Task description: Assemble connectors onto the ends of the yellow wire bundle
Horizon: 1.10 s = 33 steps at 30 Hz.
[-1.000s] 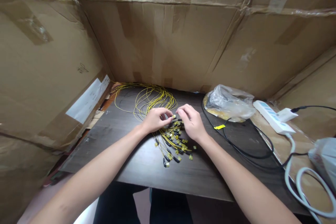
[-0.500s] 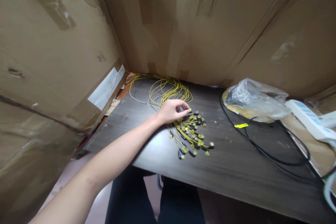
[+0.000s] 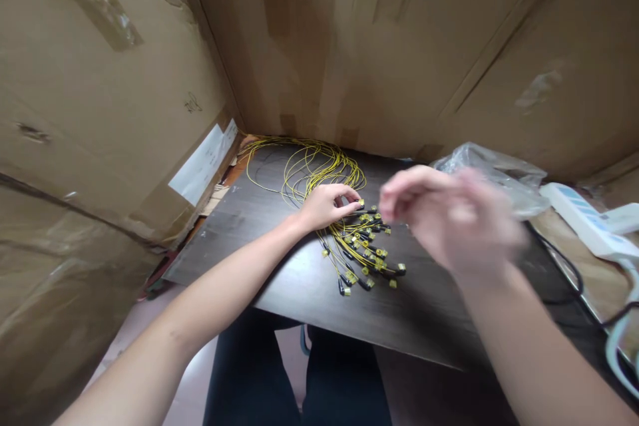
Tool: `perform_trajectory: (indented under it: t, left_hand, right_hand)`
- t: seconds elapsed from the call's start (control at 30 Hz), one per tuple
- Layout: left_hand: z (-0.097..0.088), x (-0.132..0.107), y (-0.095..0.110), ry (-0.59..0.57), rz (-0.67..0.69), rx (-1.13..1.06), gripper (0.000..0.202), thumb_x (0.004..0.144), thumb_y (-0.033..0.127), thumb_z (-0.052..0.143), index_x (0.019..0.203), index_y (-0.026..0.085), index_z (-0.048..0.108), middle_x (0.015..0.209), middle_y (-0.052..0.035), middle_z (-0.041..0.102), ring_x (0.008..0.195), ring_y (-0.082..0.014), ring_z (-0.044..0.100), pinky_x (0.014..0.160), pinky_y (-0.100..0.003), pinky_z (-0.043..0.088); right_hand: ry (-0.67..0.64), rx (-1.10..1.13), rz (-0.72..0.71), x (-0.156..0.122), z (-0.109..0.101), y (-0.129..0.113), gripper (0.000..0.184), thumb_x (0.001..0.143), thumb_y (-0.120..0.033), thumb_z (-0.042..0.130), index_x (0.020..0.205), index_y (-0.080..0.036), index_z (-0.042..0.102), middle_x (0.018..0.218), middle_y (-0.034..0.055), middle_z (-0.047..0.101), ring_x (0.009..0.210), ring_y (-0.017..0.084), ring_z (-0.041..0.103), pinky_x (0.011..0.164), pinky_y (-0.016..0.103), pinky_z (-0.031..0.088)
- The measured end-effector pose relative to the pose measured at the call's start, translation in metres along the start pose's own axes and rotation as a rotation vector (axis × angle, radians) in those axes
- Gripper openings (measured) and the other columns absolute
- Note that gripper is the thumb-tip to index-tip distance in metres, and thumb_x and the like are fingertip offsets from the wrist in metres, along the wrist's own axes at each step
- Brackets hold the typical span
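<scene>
My left hand (image 3: 323, 206) is closed in a pinch on a black cable connector, whose yellow cap (image 3: 362, 203) shows at the fingertips. Beneath and in front of it, thin yellow cables (image 3: 337, 163) fan out into many black-bodied connectors (image 3: 380, 265) with clear yellow caps. To the right, my right hand (image 3: 449, 216) hangs over the table, apart from the connectors. Motion smears its fingers, so whether it holds anything does not show.
A clear plastic bag (image 3: 492, 170) lies at the back right, partly behind my right hand. Beyond it are a white power strip (image 3: 589, 219) and a black cable (image 3: 564, 259). Cardboard walls (image 3: 319, 46) enclose the dark wooden table (image 3: 299, 286) at the back and left.
My right hand has come into view from the right, now covering part of the plastic bag and black cable. My left hand keeps its pinch in about the same place.
</scene>
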State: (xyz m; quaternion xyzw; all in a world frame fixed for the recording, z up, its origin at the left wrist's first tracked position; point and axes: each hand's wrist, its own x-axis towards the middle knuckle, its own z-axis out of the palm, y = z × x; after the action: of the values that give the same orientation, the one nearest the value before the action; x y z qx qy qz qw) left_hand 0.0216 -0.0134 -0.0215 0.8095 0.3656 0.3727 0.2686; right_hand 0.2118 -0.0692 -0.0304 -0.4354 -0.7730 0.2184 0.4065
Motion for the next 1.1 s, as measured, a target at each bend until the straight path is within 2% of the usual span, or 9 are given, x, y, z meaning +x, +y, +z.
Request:
perform_trajectory:
  t: [0.3,0.53,0.8,0.93,1.1]
  left_hand:
    - [0.002,0.002,-0.001,0.039,0.07,0.032,0.012,0.087,0.026,0.069,0.092,0.015,0.073,0.084,-0.0029,0.073,0.058,-0.0084,0.059,0.06,-0.021,0.05]
    - [0.005,0.001,-0.002,0.07,0.083,0.013,0.012,0.087,0.026,0.068,0.092,0.016,0.074,0.084,-0.0026,0.074,0.055,-0.0074,0.057,0.059,-0.021,0.049]
    - [0.005,0.002,-0.002,0.056,0.073,0.05,0.012,0.087,0.025,0.068,0.093,0.016,0.074,0.082,-0.0029,0.073,0.058,-0.0088,0.06,0.059,-0.02,0.051]
    - [0.005,0.002,-0.001,0.051,0.024,0.021,0.015,0.086,0.024,0.068,0.097,0.015,0.072,0.081,-0.002,0.073,0.058,-0.009,0.061,0.059,-0.02,0.051]
    - [0.004,0.002,0.0,0.051,0.015,0.023,0.011,0.085,0.024,0.068,0.09,0.015,0.072,0.079,-0.0019,0.073,0.058,-0.0094,0.061,0.058,-0.02,0.051]
  right_hand:
    - [0.026,-0.046,0.025,0.03,0.001,0.011,0.018,0.089,-0.038,0.06,0.08,-0.023,0.066,0.07,0.0034,0.061,0.076,0.023,0.056,0.068,0.033,0.043]
    - [0.094,-0.019,0.039,0.033,-0.002,0.019,0.019,0.089,-0.029,0.052,0.073,-0.022,0.059,0.072,0.0034,0.062,0.07,0.02,0.053,0.068,0.034,0.042]
    - [0.1,-0.063,0.014,0.035,0.001,0.018,0.019,0.09,-0.025,0.05,0.073,-0.022,0.056,0.073,0.0033,0.059,0.072,0.02,0.053,0.069,0.034,0.041]
    - [0.09,-0.089,0.003,0.034,0.002,0.019,0.019,0.092,-0.024,0.049,0.074,-0.022,0.055,0.073,0.0033,0.059,0.073,0.02,0.053,0.07,0.033,0.041]
    - [0.06,-0.127,-0.009,0.035,0.003,0.021,0.03,0.097,-0.027,0.045,0.067,-0.023,0.048,0.068,0.0026,0.057,0.071,0.02,0.052,0.071,0.033,0.039]
